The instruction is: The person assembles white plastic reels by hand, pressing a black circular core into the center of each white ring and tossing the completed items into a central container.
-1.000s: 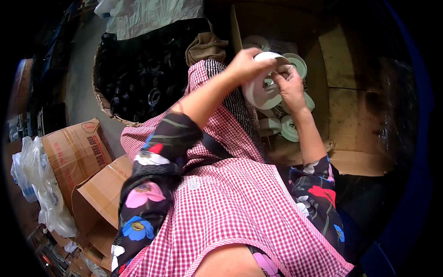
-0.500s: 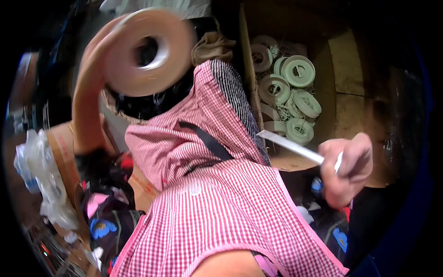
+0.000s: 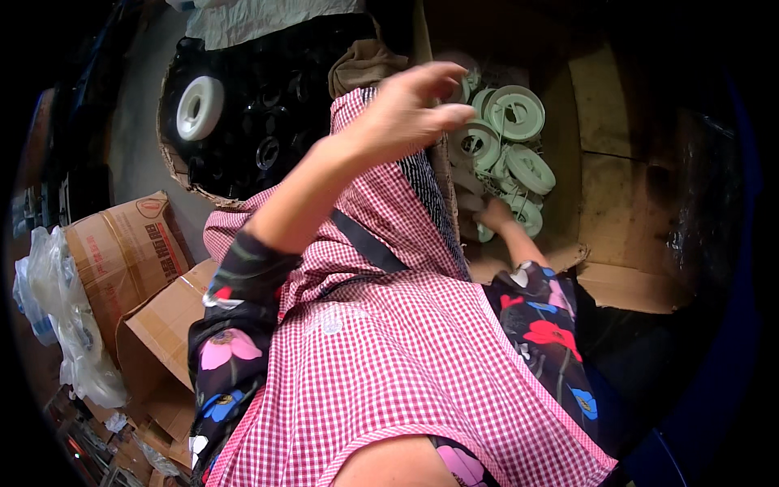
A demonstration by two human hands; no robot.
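Observation:
My left hand (image 3: 418,109) is over the near wall of a cardboard box, its thumb and fingers apart and nothing between them. In that box lie several pale, flanged plastic rings (image 3: 530,169), with thin white shavings among them. My right hand (image 3: 497,216) reaches in at the near end of the box, beside the rings. Its fingers are blurred and partly in shadow, so their grip does not show. One white ring (image 3: 213,108) lies alone at the left, on top of black ring-shaped parts (image 3: 268,152) in a second container.
The rings' cardboard box (image 3: 604,219) has a folded-out flap on the right. At the left stand more cartons (image 3: 130,252) with clear plastic bags (image 3: 73,316) beside them. A brown cloth (image 3: 365,66) lies between the two containers, and a white sheet (image 3: 264,24) at the back.
My left hand has let go of the white ring, now on the black parts, and moved right. My right hand has moved into the box; its flat white blade-like strip no longer shows clearly.

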